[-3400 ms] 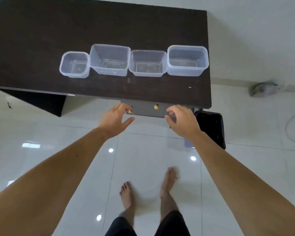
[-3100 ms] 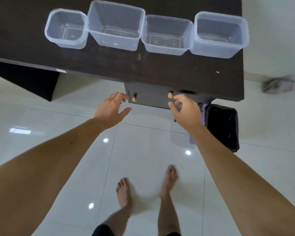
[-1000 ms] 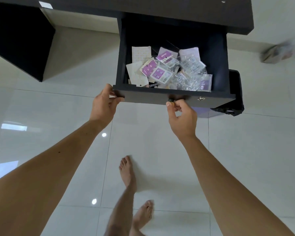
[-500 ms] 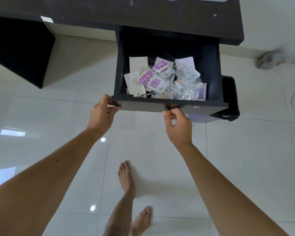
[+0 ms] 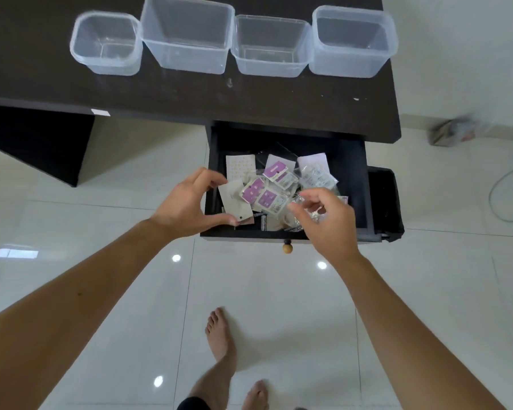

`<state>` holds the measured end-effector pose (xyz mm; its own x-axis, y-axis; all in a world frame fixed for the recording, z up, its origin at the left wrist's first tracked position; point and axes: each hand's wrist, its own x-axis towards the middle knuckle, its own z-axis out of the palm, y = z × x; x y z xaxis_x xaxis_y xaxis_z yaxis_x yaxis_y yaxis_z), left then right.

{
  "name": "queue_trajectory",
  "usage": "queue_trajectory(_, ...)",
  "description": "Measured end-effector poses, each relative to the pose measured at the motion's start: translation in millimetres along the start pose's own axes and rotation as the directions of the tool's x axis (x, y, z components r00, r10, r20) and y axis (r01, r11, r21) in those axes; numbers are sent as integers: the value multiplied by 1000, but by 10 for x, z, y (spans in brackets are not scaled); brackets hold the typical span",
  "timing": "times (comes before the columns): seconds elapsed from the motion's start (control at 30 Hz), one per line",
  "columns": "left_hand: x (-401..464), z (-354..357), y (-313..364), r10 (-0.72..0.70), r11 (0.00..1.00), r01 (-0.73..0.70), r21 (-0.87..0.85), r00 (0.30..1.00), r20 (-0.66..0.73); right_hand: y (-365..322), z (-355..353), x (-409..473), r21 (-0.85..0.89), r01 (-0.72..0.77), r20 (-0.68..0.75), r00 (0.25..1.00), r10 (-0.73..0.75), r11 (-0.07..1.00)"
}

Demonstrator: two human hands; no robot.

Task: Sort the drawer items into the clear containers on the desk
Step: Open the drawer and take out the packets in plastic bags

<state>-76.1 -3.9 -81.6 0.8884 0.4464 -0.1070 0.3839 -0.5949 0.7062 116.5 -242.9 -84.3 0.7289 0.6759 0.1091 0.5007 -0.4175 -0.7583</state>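
Note:
The dark drawer (image 5: 362, 184) stands pulled out under the desk (image 5: 160, 90). It holds a heap of small things: a beige card (image 5: 234, 201), purple-and-white packets (image 5: 262, 193), a dotted sheet (image 5: 240, 165) and clear plastic bags (image 5: 317, 176). My left hand (image 5: 187, 205) is spread in a wide C around the beige card, thumb tip at its near corner, forefinger at its far end. My right hand (image 5: 332, 217) hovers over the clear bags with fingers loosely bent, holding nothing. Several empty clear containers (image 5: 187, 34) stand in a row on the desk.
A wooden knob (image 5: 287, 247) sticks out of the drawer front. A black bin (image 5: 386, 202) stands right of the drawer. A grey cable (image 5: 508, 187) and a crumpled bundle (image 5: 453, 132) lie on the white tile floor. My bare feet (image 5: 219, 335) are below.
Both hands have let go of the drawer front and moved over the items inside. The view has tilted up, so the containers show again.

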Motion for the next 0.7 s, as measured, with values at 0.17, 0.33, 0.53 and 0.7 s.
queue_trajectory(0.17, 559, 280, 288, 22, 1000, -22, 1, 996, 86, 232, 9, 374, -51, 29, 58, 998, -26, 998)
queue_trajectory(0.33, 844, 685, 191, -74, 995, 59, 79, 979, 190, 552, 43, 579, -95, 21, 158, 987, -6, 995)
queue_trajectory(0.53, 903, 906, 83, -186, 982, 178, 67, 972, 142, 755, 208, 867, -140, -48, 234, 969, 81, 989)
queue_trajectory(0.7, 911, 967, 54, -273, 952, 288, -106, 952, 140, 750, 357, 1054, -214, -39, 293, 951, 102, 976)
